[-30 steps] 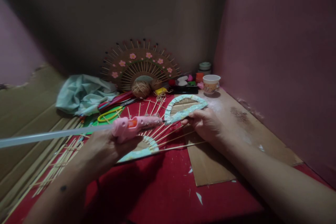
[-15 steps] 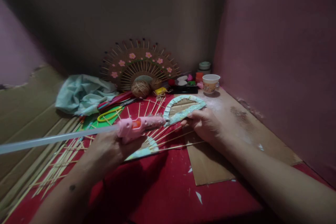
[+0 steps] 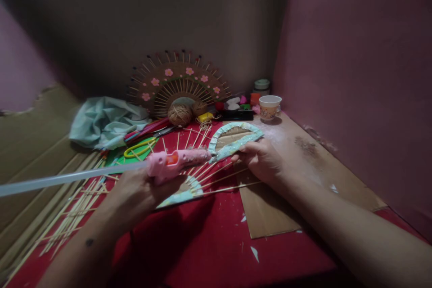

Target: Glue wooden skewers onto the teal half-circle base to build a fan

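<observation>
My left hand (image 3: 143, 193) is closed around a pink hot glue gun (image 3: 168, 164), and a long translucent glue stick (image 3: 67, 181) sticks out of its back. The gun's nozzle meets the left end of a half-round cardboard piece (image 3: 232, 146) edged with pale green cloth. My right hand (image 3: 258, 157) pinches that piece at its right lower edge, holding it tilted above the table. Below lies a fan of thin wooden sticks (image 3: 219, 173) spreading from a second cloth-edged half-round (image 3: 178, 198), partly hidden by my left hand.
A finished stick fan with pink flowers (image 3: 180, 74) leans at the back wall. Twine balls (image 3: 180, 114), yellow-handled scissors (image 3: 140, 147), crumpled cloth (image 3: 104, 121) and a paper cup (image 3: 270, 108) stand around. Loose sticks (image 3: 76, 213) lie left; a cardboard sheet (image 3: 270, 216) lies right.
Almost nothing differs. The whole view has shifted very slightly, while the glue gun's nozzle stays at the left end of the cloth-edged piece.
</observation>
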Action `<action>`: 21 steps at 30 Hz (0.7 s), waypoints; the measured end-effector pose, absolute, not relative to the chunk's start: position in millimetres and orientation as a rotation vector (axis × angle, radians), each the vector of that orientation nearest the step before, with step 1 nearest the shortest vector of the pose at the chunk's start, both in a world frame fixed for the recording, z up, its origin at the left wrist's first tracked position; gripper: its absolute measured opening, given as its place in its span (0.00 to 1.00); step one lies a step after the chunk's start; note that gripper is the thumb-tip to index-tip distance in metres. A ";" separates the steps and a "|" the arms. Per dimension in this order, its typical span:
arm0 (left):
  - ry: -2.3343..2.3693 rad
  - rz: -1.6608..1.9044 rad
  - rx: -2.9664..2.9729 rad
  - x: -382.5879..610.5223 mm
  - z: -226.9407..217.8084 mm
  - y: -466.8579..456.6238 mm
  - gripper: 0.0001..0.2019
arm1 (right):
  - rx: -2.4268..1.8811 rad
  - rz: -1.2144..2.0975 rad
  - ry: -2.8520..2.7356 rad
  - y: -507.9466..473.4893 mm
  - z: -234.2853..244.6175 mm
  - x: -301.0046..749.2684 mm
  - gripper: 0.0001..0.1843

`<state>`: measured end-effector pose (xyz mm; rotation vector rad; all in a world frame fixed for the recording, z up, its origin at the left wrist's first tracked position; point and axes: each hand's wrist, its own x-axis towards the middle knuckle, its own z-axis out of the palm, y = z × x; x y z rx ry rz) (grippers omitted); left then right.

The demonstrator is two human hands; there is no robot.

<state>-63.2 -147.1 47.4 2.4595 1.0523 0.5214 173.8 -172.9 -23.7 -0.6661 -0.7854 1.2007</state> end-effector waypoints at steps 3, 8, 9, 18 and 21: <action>1.082 0.530 2.456 -62.0 43.3 -146.5 0.19 | -0.679 1.204 -0.790 -173.9 -23.5 172.4 0.14; 0.994 0.628 2.350 -55.5 37.1 -148.2 0.19 | -0.695 1.234 -0.822 -176.2 -22.7 171.5 0.17; 0.986 0.628 2.332 -54.0 36.3 -148.9 0.19 | -0.696 1.241 -0.822 -176.5 -22.5 171.5 0.17; 1.007 0.566 2.326 -52.3 37.0 -148.5 0.22 | -0.615 1.254 -0.903 -175.7 -27.6 172.9 0.17; 1.015 0.627 2.349 -53.2 37.0 -148.4 0.21 | -0.616 1.258 -0.898 -175.3 -28.4 173.3 0.16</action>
